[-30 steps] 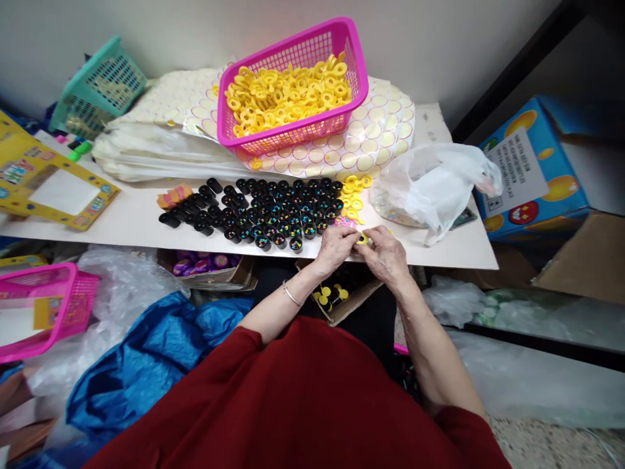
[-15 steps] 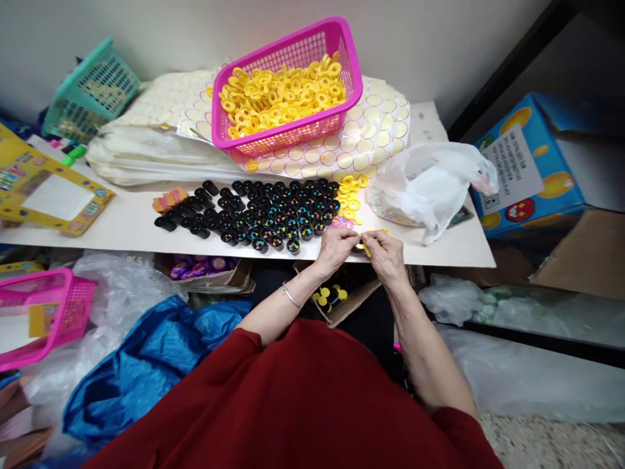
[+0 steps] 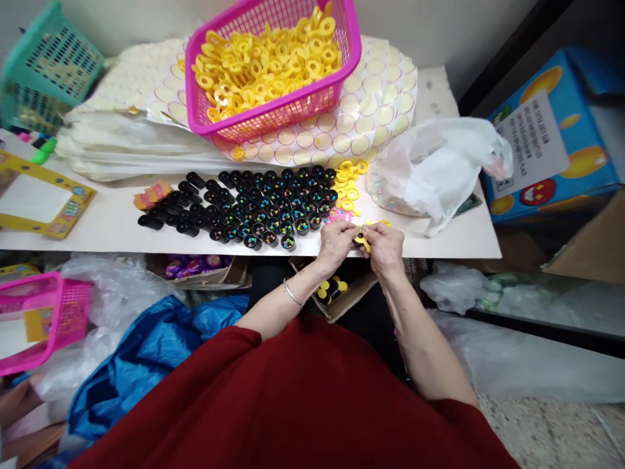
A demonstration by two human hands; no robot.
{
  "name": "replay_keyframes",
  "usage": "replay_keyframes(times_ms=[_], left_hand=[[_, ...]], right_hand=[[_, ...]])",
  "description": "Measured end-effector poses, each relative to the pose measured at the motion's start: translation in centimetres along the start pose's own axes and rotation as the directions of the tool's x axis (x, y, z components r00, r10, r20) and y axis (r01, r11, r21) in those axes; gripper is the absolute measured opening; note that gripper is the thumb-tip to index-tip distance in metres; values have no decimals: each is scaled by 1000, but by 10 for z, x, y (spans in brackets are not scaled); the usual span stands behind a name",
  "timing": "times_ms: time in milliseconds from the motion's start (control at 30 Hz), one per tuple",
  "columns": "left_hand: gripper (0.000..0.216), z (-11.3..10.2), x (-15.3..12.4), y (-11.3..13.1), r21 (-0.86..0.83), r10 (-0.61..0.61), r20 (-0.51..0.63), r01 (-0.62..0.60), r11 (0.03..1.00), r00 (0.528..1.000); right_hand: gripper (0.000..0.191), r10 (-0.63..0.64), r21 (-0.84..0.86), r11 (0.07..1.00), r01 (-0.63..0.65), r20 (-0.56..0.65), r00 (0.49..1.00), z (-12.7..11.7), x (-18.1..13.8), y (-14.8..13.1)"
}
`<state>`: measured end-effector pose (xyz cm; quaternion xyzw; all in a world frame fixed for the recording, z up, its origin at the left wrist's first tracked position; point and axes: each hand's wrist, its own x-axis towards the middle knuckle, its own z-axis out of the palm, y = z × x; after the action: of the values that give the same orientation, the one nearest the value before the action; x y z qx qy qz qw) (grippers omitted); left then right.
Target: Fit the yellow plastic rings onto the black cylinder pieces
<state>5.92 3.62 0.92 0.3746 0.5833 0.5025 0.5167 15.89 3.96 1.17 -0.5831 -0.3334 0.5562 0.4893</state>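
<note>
My left hand (image 3: 336,245) and my right hand (image 3: 387,247) meet at the table's front edge, their fingertips closed together on a small yellow plastic piece (image 3: 362,241) with a dark centre. Fingers cover much of it. Left of them stand rows of small black cups (image 3: 273,207), many holding coloured bits. Tiny pink pieces (image 3: 338,215) lie just beyond my left hand. A loose group of yellow ring pieces (image 3: 347,189) lies behind those, and more yellow shows beside my right fingers.
A pink basket (image 3: 273,124) full of yellow rings rests on sheets of round stickers (image 3: 381,124). A white plastic bag (image 3: 434,163) lies to the right, near a blue carton (image 3: 551,143). Below the table edge, an open cardboard box (image 3: 354,303) holds black-and-yellow pieces.
The head view has shifted closer to the table. Between my fingertips the yellow piece now shows more plainly, with its dark centre visible. Both hands stay together at the edge.
</note>
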Motion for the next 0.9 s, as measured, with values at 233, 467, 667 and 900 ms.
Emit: replay_keyframes(times_ms=[233, 467, 667, 900], left_hand=[[14, -1, -6, 3, -107, -43, 97, 53, 993, 994], [16, -1, -8, 4, -122, -133, 77, 141, 982, 988], [23, -6, -8, 6, -50, -84, 180, 94, 994, 980], [31, -2, -1, 3, 61, 12, 92, -18, 998, 996]], right_hand=[[28, 73, 20, 997, -75, 78, 994, 0, -5, -5], [16, 58, 72, 996, -55, -43, 997, 10, -10, 6], [12, 113, 85, 990, -113, 6, 994, 11, -12, -7], [20, 98, 99, 990, -98, -1, 995, 11, -16, -10]])
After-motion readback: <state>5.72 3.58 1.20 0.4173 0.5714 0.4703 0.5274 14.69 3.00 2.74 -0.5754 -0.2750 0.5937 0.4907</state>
